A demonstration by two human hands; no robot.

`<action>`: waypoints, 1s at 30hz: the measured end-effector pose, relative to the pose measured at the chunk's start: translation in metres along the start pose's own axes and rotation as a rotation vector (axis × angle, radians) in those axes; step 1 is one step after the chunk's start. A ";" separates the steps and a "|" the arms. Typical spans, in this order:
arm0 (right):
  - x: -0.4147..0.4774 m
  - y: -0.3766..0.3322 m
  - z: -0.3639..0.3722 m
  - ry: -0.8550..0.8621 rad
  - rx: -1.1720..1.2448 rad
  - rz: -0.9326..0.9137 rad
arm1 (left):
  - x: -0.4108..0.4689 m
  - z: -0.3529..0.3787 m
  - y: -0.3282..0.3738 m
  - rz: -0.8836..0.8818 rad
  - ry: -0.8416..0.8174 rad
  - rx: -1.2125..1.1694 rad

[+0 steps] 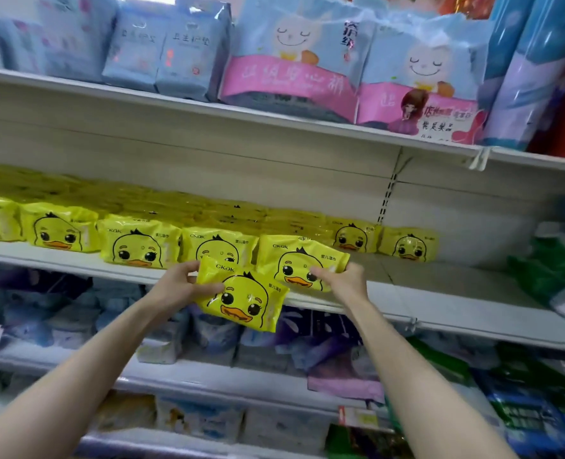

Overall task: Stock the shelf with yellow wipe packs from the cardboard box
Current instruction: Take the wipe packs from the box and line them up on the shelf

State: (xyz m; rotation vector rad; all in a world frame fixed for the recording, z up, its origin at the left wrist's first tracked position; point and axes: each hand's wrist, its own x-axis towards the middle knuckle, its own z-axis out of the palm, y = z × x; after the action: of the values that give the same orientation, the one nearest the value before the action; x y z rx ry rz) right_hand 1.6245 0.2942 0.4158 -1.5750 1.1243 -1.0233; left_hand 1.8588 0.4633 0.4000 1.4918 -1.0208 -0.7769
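Your left hand (180,286) pinches a pack (244,301) in the air before the shelf (456,283) lip. Your right hand (340,279) grips a second pack (299,260) on the shelf, in the front row (139,248) — placing is under way. Next, likely: seat it upright, then set the other beside it.

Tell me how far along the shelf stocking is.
Done: a row of packs lines the shelf from the left. In hand: the left hand holds a loose pack before the shelf edge; the right hand grips a tilted pack at the shelf front. Left: bare shelf lies right of the last pack; the box is not in view.
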 end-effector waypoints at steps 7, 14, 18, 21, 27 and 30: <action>0.043 0.019 0.019 -0.119 -0.116 -0.055 | 0.013 0.015 -0.001 -0.004 0.080 -0.095; 0.048 0.025 0.020 -0.048 -0.220 -0.121 | 0.016 0.041 0.015 0.028 0.155 -0.102; 0.048 0.031 0.021 -0.006 -0.235 -0.133 | 0.021 0.042 0.012 0.005 0.132 -0.081; 0.049 0.035 0.020 0.024 -0.247 -0.127 | 0.020 0.043 0.011 -0.001 0.107 -0.091; 0.036 0.031 0.012 0.082 -0.094 -0.180 | 0.020 0.040 0.013 -0.004 0.048 -0.065; 0.023 0.023 -0.002 0.136 -0.048 -0.208 | 0.028 0.043 0.013 -0.023 0.032 -0.107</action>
State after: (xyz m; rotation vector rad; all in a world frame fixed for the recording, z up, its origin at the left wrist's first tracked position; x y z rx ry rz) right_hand 1.6237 0.2675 0.3970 -1.7086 1.0989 -1.2658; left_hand 1.8296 0.4198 0.4076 1.4225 -0.9255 -0.8094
